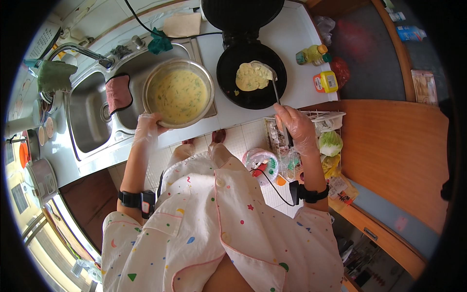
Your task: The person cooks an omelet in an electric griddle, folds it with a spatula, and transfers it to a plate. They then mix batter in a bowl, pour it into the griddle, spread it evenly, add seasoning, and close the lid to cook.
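Note:
My left hand [149, 126], in a clear plastic glove, grips the lower left rim of a steel bowl [211, 93] that holds yellow batter [180, 95] with green bits. In my gloved right hand [296, 126] is the dark handle of a metal ladle or spoon [276, 89]. Its head lies at the right side of a patch of batter [251, 77] on the black plate of an electric griddle [237, 98]. The griddle's lid [242, 12] stands raised behind. A small scrap of food lies below the patch.
A double steel sink [89, 127] with a pink cloth [119, 93] over its divider is at left. Bottles [312, 54] and a yellow container [325, 81] stand at the counter's right. A wire rack [271, 135] with vegetables is below. The griddle's black cable crosses behind the sink.

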`<move>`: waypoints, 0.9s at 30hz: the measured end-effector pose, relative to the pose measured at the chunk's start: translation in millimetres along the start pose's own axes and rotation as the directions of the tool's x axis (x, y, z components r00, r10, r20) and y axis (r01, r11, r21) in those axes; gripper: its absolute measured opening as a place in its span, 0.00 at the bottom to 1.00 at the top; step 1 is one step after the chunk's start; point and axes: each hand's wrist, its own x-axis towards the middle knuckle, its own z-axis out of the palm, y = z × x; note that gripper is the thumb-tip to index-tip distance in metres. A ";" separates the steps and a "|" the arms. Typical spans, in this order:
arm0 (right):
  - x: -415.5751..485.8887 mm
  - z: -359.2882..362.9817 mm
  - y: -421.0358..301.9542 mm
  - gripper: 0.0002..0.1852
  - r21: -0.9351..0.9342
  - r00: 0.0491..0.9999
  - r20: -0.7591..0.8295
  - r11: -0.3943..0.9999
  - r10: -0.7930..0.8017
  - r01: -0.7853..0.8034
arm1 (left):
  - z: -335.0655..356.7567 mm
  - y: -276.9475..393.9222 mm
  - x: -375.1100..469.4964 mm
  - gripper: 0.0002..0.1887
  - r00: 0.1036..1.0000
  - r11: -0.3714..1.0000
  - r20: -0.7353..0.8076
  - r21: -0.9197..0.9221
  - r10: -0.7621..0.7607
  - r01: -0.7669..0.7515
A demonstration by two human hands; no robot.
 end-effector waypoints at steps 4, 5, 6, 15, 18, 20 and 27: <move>-4.3 -0.5 -3.0 0.19 -0.148 0.991 -0.015 0.981 -0.132 0.128 | -1.4 -2.0 0.3 0.13 0.999 1.000 -0.033 0.022 -0.002 0.003; -6.0 -1.7 -3.6 0.19 -0.146 0.995 0.003 0.984 -0.102 0.102 | -1.6 -1.8 1.1 0.13 0.999 1.000 -0.032 0.027 -0.004 0.005; -7.2 -3.4 -3.5 0.19 -0.136 0.997 0.018 0.988 -0.074 0.076 | -1.6 -1.6 1.9 0.13 1.000 1.000 -0.011 0.011 -0.013 0.013; -10.2 -1.7 -4.9 0.22 -0.110 0.993 -0.010 0.987 -0.121 0.119 | -4.0 -4.4 1.6 0.12 1.000 0.999 0.001 -0.049 -0.016 0.016; -9.9 -0.6 -2.1 0.24 -0.016 0.992 -0.089 0.996 -0.091 0.090 | -4.2 -3.1 1.0 0.12 1.000 0.999 -0.011 -0.041 -0.017 0.017; -8.8 1.7 -1.4 0.24 0.085 0.996 -0.086 0.996 -0.027 0.034 | -3.7 -3.4 -0.7 0.12 0.999 0.999 -0.036 -0.034 -0.017 0.016; 3.8 2.8 -6.2 0.22 0.044 0.990 -0.051 0.990 -0.132 0.134 | -4.9 -6.1 2.8 0.12 0.999 0.997 -0.002 -0.072 -0.038 0.038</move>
